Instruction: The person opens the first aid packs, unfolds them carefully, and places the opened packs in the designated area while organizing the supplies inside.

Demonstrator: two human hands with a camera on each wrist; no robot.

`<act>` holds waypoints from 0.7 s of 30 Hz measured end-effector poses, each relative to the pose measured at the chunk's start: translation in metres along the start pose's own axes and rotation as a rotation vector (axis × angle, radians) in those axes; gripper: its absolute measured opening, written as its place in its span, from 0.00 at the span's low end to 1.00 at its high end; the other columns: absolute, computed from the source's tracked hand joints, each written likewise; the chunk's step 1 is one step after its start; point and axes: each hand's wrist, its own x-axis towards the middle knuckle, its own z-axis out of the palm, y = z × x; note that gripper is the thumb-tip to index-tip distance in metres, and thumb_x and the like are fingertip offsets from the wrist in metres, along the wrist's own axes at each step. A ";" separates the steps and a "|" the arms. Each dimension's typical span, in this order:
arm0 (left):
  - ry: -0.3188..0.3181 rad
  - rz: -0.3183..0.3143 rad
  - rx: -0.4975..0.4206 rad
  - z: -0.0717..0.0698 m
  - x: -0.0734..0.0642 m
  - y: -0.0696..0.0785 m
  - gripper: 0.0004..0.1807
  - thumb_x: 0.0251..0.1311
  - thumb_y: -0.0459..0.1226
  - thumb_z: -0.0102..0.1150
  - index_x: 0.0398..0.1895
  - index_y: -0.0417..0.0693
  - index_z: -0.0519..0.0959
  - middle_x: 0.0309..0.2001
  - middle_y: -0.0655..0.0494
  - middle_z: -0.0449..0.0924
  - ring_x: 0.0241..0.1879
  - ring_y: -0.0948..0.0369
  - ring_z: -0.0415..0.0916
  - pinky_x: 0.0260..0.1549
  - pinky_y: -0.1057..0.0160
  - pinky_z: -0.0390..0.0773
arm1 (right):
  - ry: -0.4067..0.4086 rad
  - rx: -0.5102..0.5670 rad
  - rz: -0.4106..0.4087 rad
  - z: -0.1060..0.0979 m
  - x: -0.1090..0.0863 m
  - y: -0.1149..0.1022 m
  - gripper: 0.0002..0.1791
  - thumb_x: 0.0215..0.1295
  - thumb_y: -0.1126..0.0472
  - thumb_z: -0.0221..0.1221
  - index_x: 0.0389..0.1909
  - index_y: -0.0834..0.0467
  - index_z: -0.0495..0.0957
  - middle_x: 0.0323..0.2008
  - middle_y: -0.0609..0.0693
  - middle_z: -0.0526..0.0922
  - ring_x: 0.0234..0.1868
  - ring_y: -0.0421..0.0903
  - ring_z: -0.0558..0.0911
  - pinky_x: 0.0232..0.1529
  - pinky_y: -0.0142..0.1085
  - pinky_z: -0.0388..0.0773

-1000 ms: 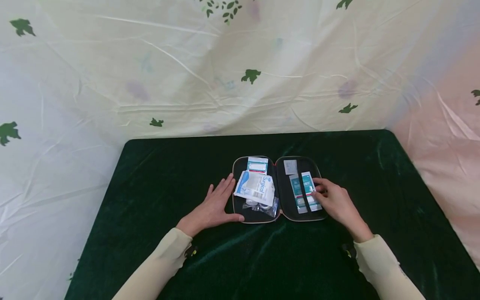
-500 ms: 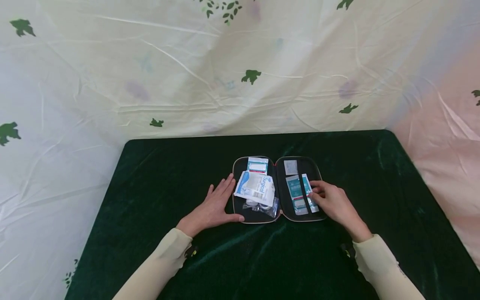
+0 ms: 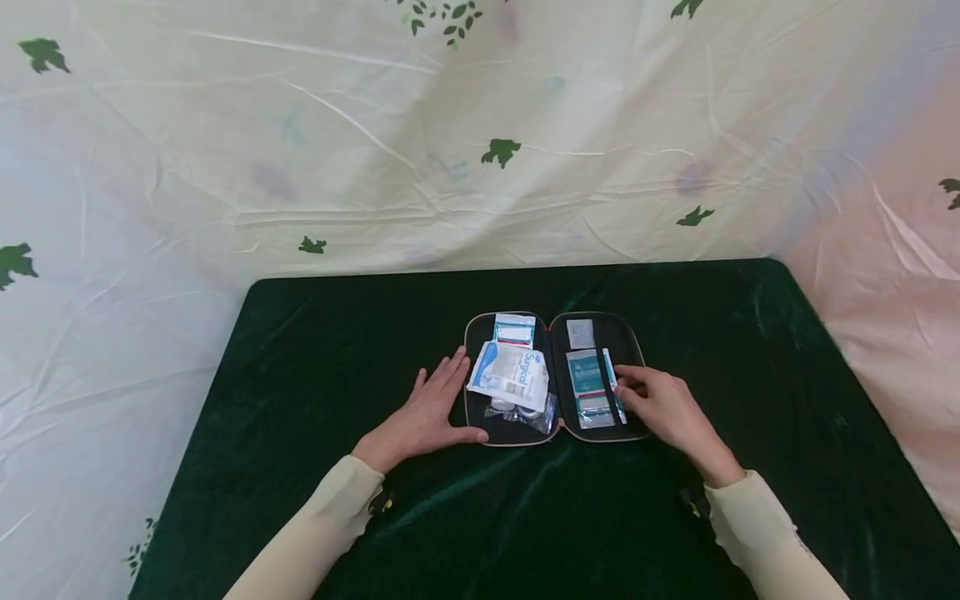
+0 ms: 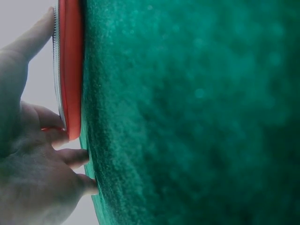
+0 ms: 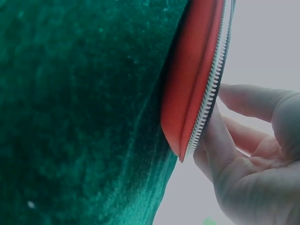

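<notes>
A zip case (image 3: 513, 435) lies unfolded on the table, red outside and black inside. My left hand (image 3: 420, 417) rests against its left rim with fingers spread; the left wrist view shows those fingers (image 4: 56, 136) at the zipped edge. Across the right half runs a black elastic strap (image 3: 606, 375), with flat teal-and-white packets (image 3: 585, 383) under it. My right hand (image 3: 667, 404) pinches the right edge of a packet between thumb and fingertips. In the right wrist view the fingers (image 5: 218, 140) reach over the case's rim, and the packet is hidden.
In the left half lie a white and blue packet printed "Surgical" (image 3: 510, 373), another teal packet (image 3: 514, 330) and a clear bag of small items (image 3: 536, 414). A small silver-grey square (image 3: 580, 334) sits at the right half's top. Dark green velvet (image 3: 360, 333) covers the table.
The teal packets under the strap have slid left and now overlap more closely. My right hand has shifted slightly left with them. The left hand has stayed in place.
</notes>
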 end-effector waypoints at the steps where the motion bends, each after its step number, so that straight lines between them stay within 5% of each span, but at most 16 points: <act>1: 0.000 -0.001 0.000 0.000 0.000 0.000 0.65 0.57 0.69 0.64 0.85 0.51 0.40 0.84 0.58 0.26 0.82 0.50 0.31 0.77 0.40 0.33 | -0.005 0.003 0.006 0.001 0.001 0.000 0.25 0.79 0.57 0.54 0.70 0.66 0.71 0.49 0.59 0.83 0.42 0.47 0.83 0.38 0.40 0.79; 21: 0.000 0.000 0.003 0.002 0.002 -0.001 0.65 0.57 0.69 0.64 0.85 0.52 0.38 0.84 0.58 0.26 0.82 0.51 0.31 0.77 0.39 0.33 | 0.007 0.005 -0.005 0.005 0.002 -0.001 0.25 0.81 0.55 0.53 0.69 0.66 0.72 0.59 0.66 0.81 0.51 0.54 0.85 0.49 0.50 0.83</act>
